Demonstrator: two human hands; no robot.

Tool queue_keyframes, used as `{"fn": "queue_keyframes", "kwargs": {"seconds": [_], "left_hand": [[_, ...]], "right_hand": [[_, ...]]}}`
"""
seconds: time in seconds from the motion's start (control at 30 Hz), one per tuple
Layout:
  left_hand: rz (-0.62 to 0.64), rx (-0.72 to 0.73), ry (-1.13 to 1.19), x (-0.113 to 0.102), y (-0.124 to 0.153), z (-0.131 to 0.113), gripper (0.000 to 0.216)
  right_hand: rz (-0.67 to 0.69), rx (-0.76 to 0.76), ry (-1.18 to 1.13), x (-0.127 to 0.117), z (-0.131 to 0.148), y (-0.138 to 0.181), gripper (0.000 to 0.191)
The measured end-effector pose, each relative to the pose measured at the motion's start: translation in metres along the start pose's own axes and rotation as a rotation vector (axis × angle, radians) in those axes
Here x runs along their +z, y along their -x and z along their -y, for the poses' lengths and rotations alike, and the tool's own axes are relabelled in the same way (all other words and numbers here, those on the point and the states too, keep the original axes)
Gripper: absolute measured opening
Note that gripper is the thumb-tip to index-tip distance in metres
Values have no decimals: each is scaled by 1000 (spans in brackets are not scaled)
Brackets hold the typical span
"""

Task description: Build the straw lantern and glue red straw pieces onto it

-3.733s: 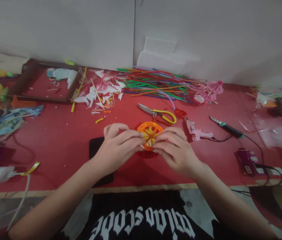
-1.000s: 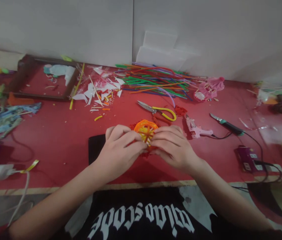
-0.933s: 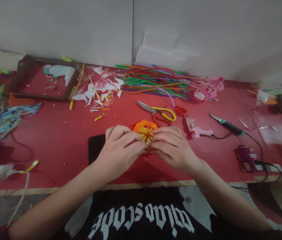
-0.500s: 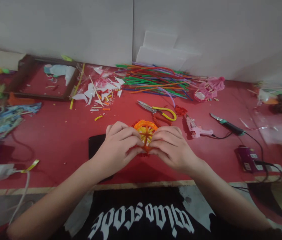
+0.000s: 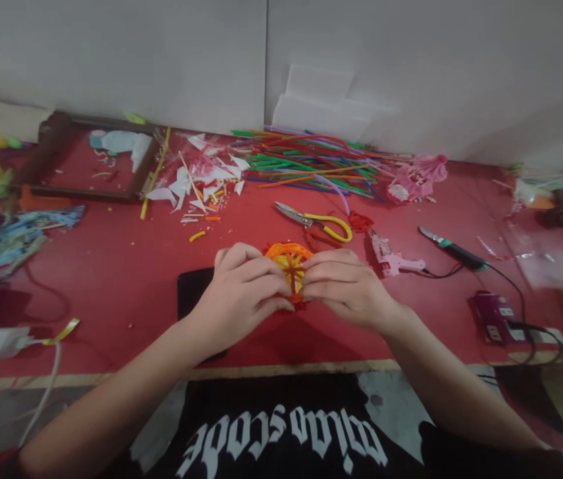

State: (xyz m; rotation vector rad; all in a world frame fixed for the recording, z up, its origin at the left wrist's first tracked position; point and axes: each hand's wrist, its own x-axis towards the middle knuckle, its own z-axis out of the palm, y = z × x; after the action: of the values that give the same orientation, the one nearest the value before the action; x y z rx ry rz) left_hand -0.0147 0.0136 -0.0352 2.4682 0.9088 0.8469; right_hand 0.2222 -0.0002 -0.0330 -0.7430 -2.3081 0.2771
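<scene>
An orange and yellow wheel-shaped craft piece (image 5: 288, 259) with spokes is held just above the red table (image 5: 112, 279) near its front edge. My left hand (image 5: 242, 289) grips its left side with fingers curled and pinched. My right hand (image 5: 345, 286) pinches its right side the same way. Both sets of fingertips meet at the lower middle of the wheel, and its lower half is hidden behind them. A bit of red fringed material shows under the wheel.
Yellow-handled scissors (image 5: 317, 223) and a pink glue gun (image 5: 391, 257) lie just beyond the hands. A heap of coloured straws (image 5: 311, 163), paper scraps (image 5: 201, 183) and a brown frame (image 5: 82, 159) sit further back. A black phone (image 5: 194, 293) lies under my left wrist. A craft knife (image 5: 453, 249) lies right.
Both hands have stayed on the wheel, shifting their fingertips slightly. The wheel has tilted a little, and the right hand has flattened and lowered across its right side.
</scene>
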Motion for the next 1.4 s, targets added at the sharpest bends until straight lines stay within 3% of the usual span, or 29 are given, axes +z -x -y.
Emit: {"fn": "queue_keyframes", "kwargs": {"seconds": [0.1,0.2,0.3,0.4,0.5,0.57,0.7,0.8,0.9,1.0,1.17,1.4], "left_hand": [[-3,10,-38,-2,4,5,23],[3,42,-27,-4,8,8,22],[-9,54,76,-5,9,9,20],[-108,38,236,-7,9,13,18],[-246,-33,352,-8,10,23,13],[-320,-130,401,-9,11,30,14],[-367,-385,431,-8,12,35,8],[-260,-536,372,-4,11,31,15],[-202,-569,331,2,10,25,24],[-195,-454,278,4,9,21,23],[-62,-69,78,-1,10,21,20],[-128,50,-37,-2,15,13,21]], "right_hand": [[-13,50,-101,-2,-7,6,10],[-53,209,-242,-1,-9,12,20],[-278,429,-449,3,-8,15,22],[-516,644,-599,5,-8,15,14],[-625,819,-682,5,-8,14,15],[-658,849,-755,5,-9,14,14],[-574,844,-809,7,-8,14,13],[-440,814,-822,8,-10,7,22],[-370,726,-865,7,-16,-13,33],[-334,688,-847,5,-26,-42,42],[-267,641,-762,6,-44,-93,44],[-165,577,-703,25,-59,-143,17]]}}
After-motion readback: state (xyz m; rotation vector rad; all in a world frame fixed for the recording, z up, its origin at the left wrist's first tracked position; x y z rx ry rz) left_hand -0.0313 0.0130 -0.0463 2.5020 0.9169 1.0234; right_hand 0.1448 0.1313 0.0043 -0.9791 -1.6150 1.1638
